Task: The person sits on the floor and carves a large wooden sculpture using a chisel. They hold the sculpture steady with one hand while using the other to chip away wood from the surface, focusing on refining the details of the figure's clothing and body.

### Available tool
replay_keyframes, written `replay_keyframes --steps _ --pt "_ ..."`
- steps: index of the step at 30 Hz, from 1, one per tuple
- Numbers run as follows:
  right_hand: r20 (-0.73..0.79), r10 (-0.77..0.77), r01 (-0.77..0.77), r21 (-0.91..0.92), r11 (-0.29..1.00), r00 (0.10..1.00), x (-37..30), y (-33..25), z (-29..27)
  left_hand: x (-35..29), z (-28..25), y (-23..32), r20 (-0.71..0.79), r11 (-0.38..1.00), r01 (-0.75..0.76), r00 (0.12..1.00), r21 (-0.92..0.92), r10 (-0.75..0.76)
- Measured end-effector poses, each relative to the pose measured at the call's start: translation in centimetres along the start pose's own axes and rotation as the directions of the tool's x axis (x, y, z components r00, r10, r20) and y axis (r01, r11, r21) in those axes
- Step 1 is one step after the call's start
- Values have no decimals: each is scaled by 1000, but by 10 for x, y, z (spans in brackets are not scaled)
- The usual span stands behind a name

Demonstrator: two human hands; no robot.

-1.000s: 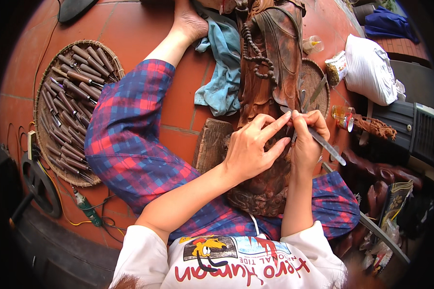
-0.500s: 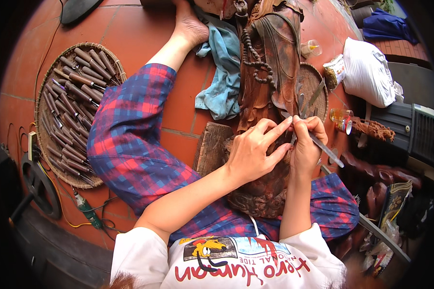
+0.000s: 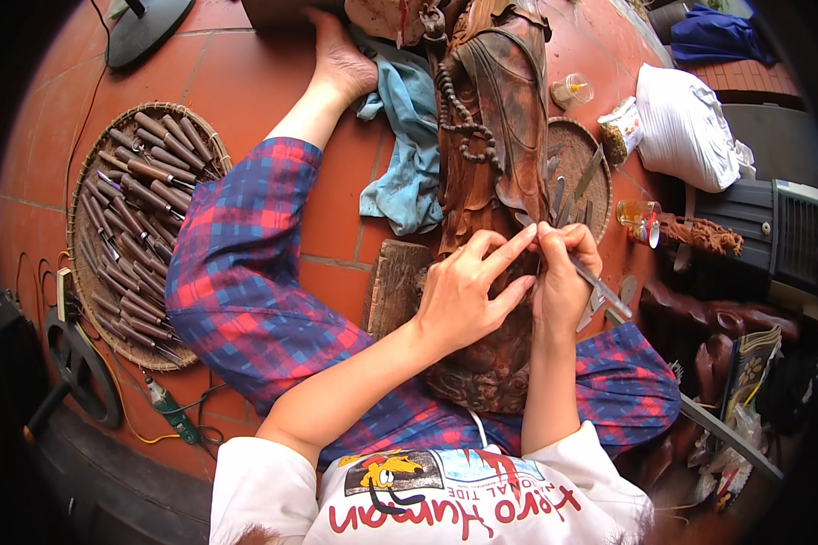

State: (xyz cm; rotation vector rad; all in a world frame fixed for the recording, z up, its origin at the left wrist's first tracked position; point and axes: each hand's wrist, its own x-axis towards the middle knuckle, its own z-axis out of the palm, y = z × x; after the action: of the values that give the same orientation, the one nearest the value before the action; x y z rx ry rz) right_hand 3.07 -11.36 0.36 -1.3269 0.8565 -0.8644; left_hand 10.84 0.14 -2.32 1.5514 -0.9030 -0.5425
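A dark reddish-brown carved wooden statue [image 3: 498, 118] with a string of carved beads lies lengthwise before me, its near end between my legs. My right hand [image 3: 565, 277] is closed round a slim metal carving tool [image 3: 603, 289], whose grey shaft sticks out to the right. The tool's pointed end shows just past my fingertips, against the statue's draped carving. My left hand [image 3: 463, 286] is on the statue, with index finger stretched to the tool's tip and thumb spread apart. Its other fingers are partly bent. The exact contact at the tip is too small to make out.
Left on the tiled floor is a round basket [image 3: 80, 204] full of wooden-handled chisels, with a green power tool [image 3: 174, 411] nearby. A blue cloth [image 3: 407, 145] and wood block [image 3: 395, 289] lie beside the statue. At right are a tray [image 3: 595, 145] with blades, a jar [image 3: 639, 218] and white sack [image 3: 682, 127].
The view has shifted slightly, so the statue and floor things sit a little differently in the picture. Both hands keep nearly the same pose, and the tool's shaft has tilted slightly.
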Motion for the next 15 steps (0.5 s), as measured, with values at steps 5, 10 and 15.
replay_keyframes --steps 5,10,15 --pt "11 16 -16 6 1000 1000 -2 -4 -1 -1 -3 3 22 1000 -9 1000 18 9" --pt "8 2 -2 -8 1000 1000 -11 0 -12 -11 1 2 48 1000 25 999 7 -26" --pt "1 -13 13 36 999 1000 -4 4 -8 -3 1 -1 33 1000 -16 999 26 16"
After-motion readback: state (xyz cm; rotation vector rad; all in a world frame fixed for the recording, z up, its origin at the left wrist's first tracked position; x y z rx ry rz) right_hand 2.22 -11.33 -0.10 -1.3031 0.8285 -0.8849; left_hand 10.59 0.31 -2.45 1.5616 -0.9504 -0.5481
